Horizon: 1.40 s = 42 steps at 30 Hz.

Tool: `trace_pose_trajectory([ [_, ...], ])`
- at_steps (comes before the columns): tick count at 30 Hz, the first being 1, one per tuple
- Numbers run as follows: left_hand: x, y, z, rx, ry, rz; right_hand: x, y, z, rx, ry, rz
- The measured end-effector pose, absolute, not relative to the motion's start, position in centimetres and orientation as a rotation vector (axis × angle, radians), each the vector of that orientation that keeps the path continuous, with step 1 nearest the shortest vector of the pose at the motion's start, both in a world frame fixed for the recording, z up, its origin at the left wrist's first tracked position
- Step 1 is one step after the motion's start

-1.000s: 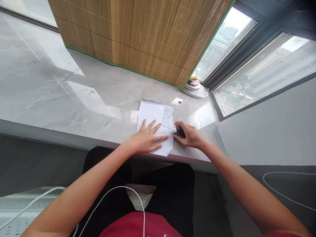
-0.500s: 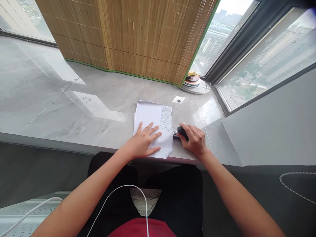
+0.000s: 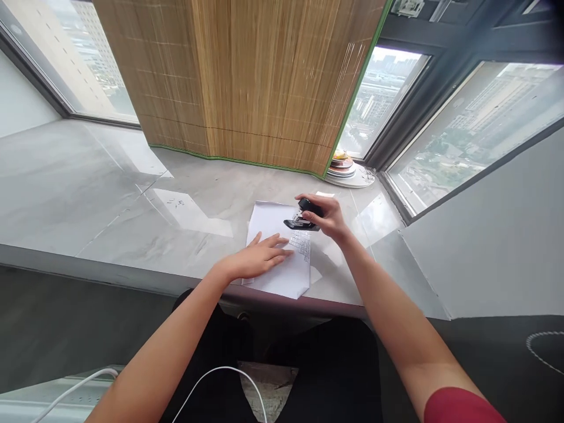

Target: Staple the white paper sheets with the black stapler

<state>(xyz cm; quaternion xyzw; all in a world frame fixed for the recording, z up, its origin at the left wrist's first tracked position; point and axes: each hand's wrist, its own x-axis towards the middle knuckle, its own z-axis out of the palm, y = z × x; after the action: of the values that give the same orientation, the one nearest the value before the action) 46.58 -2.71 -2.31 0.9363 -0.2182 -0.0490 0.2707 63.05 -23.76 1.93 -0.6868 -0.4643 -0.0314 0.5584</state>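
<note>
My right hand is closed around the black stapler, holding it just above the far edge of the white paper — its nose pointing left. My left hand lies flat and open on the paper's near left part. The paper sits on the grey marble sill, right at its front edge, with rows of staples along the paper's right side.

Two hands; one stapler; one paper sheet; one plate stack
</note>
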Motion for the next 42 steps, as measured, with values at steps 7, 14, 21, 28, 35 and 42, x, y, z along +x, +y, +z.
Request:
trace_pose_trajectory([
  [7,53.2,-1.1,-0.4,2.055,-0.241,0.414,65.3,-22.3,-1.5,-1.538,-0.915,-0.138],
  [14,58.1,-2.6,-0.9,1.656,-0.569,0.306,65.9,-23.1,-2.4,-1.472,-0.765,-0.149],
  [21,57.4,-3.5,-1.8,1.595,-0.553,0.439,65.1,-22.6,-2.4,-1.428,-0.757,-0.180],
  [28,57.3,-3.8,-1.3,1.600,-0.540,0.461,64.9,-22.3,-2.1,-1.427,-0.770,-0.233],
  [35,57.1,-3.9,-1.4,1.597,-0.544,0.446,64.4,-22.3,-1.6,-1.475,-0.819,-0.302],
  [42,57.2,-4.0,-1.4,1.567,-0.554,0.455,63.9,-22.4,-1.5,-1.582,-0.881,-0.421],
])
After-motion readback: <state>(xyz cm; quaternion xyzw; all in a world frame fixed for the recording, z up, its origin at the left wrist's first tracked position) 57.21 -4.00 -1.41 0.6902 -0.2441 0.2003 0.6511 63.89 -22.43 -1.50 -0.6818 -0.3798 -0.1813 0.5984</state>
